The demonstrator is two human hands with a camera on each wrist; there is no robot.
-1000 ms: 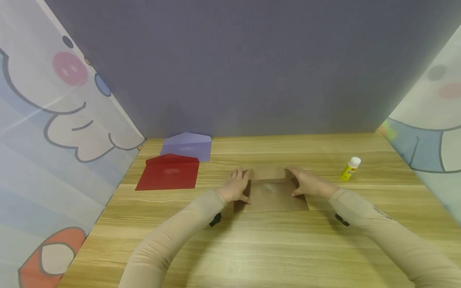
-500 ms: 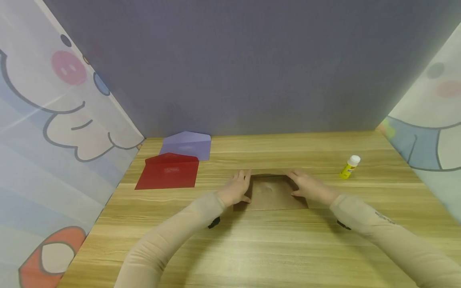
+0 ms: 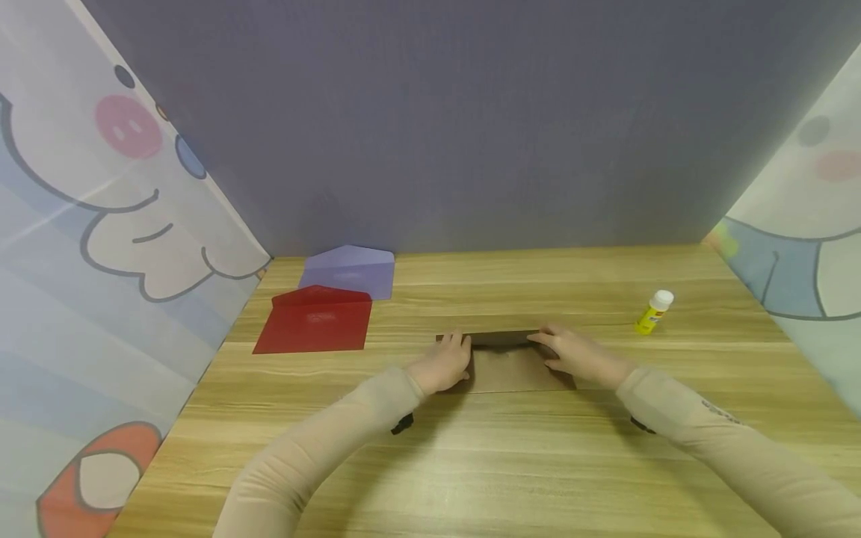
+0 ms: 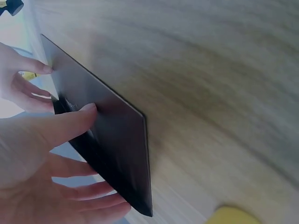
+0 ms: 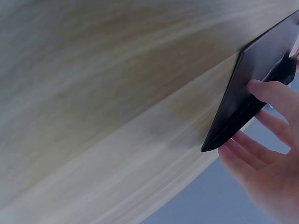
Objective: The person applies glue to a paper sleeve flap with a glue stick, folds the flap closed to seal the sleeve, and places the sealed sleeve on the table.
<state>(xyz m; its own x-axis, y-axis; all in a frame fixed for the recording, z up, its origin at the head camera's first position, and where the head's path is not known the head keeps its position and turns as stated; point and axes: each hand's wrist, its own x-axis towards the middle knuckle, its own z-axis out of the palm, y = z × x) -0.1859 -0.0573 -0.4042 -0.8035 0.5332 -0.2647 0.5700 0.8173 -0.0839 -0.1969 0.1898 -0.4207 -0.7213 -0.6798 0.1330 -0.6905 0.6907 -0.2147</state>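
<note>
The brown envelope (image 3: 507, 366) lies on the wooden table (image 3: 511, 456), squarely in front of the person, its flap (image 3: 499, 338) bent part-way over along the far edge and not pressed flat. The left hand (image 3: 444, 364) pinches one end, thumb on the front face and fingers behind the flap; the right hand (image 3: 578, 355) holds the opposite end in the same way.

The step in hand looks like folding that flap down. To do it well, both hands should bring their ends over at the same pace — if one leads, the fold could slant. It would help to keep the thumbs light, since hard pressure might buckle the thin paper, and to line up the flap with the sides before any firm crease is made. Pressing from the middle outward would probably give the flattest fold.

As for writing, little can be read. The yellow glue stick (image 3: 651, 317), white-capped and well apart to the right, carries a label with a small red patch, but its lettering is too small to make out. Dark marks run along the right sleeve (image 3: 706, 426) — perhaps letters, though not legible. The red envelope (image 3: 312, 329) and the purple envelope (image 3: 350, 274) behind it, both with flaps raised, show no readable brand or print.
</note>
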